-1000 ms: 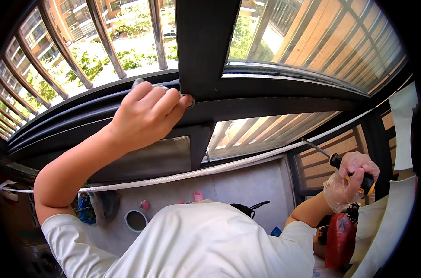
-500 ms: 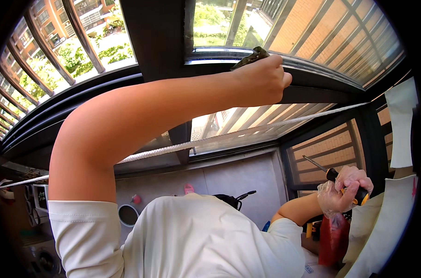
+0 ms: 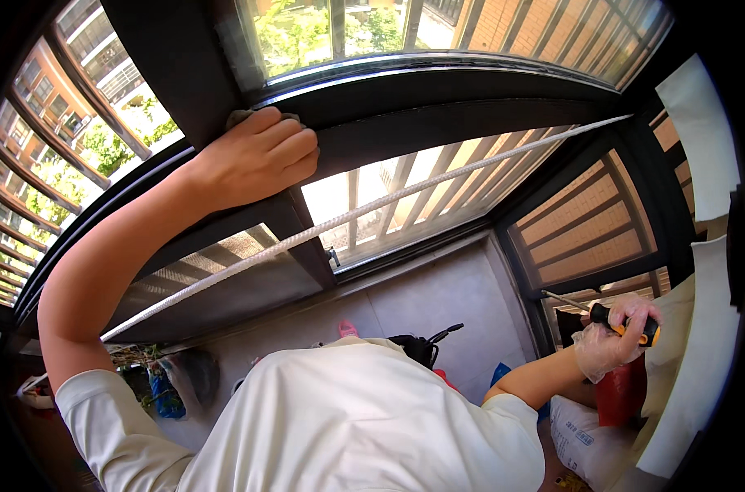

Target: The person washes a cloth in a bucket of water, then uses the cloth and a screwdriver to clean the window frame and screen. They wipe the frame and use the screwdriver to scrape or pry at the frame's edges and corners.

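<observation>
My left hand (image 3: pixel 266 157) is bare and closed over a dark, crumpled cloth (image 3: pixel 239 119), mostly hidden under the fingers. It presses at the lower left corner of the upper window pane, on the black window frame (image 3: pixel 405 102). Over on the right, my right hand (image 3: pixel 623 336) wears a clear plastic glove. Its fingers wrap round the black and yellow handle of a screwdriver (image 3: pixel 600 314), whose metal shaft points left. Something red (image 3: pixel 623 394) shows just below that hand; its kind is unclear.
A white braided rope (image 3: pixel 372 209) slants across in front of the lower windows. Metal bars (image 3: pixel 102 90) stand outside the left window. White sheets (image 3: pixel 701 139) hang at the right edge. A white printed bag (image 3: pixel 582 435) sits low right; bagged plants (image 3: pixel 167 385) stand lower left.
My left hand has moved left along the window frame with the cloth, to the pane's corner. The right hand keeps its hold on the screwdriver. The whole view has shifted.
</observation>
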`<state>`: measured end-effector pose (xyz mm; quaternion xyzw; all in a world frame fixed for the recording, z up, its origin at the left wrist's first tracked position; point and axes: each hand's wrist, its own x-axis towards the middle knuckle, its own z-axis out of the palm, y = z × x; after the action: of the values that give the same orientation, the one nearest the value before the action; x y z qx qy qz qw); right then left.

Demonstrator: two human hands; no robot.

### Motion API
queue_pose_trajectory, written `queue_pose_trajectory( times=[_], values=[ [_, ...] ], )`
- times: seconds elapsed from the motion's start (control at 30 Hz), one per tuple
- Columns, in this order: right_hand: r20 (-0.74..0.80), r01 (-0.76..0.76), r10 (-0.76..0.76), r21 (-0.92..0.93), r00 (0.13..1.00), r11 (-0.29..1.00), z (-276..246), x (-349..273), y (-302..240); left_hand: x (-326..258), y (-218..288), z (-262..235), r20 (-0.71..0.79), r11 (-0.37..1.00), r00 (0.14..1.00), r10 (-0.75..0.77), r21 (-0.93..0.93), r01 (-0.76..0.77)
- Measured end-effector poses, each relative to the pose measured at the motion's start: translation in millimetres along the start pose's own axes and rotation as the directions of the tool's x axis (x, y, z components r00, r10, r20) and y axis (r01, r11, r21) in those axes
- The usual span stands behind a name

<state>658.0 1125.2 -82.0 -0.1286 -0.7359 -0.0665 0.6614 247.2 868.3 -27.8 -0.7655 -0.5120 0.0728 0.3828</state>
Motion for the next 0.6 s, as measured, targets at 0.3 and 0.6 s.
queue_pose_trajectory(
  times=[0.3, 0.6],
  values=[
    [-0.021, -0.477, 0.530, 0.405, 0.848, 0.780, -40, -8, -76, 77, -4, 50, -0.015, 0.992, 0.992, 0.123, -0.037, -0.124],
    [-0.122, -0.547, 0.557, 0.107, 0.821, 0.830, -106, -22, -85, 169, -4, 96, -0.123, 0.978, 0.985, 0.120, -0.157, -0.138]
  ],
)
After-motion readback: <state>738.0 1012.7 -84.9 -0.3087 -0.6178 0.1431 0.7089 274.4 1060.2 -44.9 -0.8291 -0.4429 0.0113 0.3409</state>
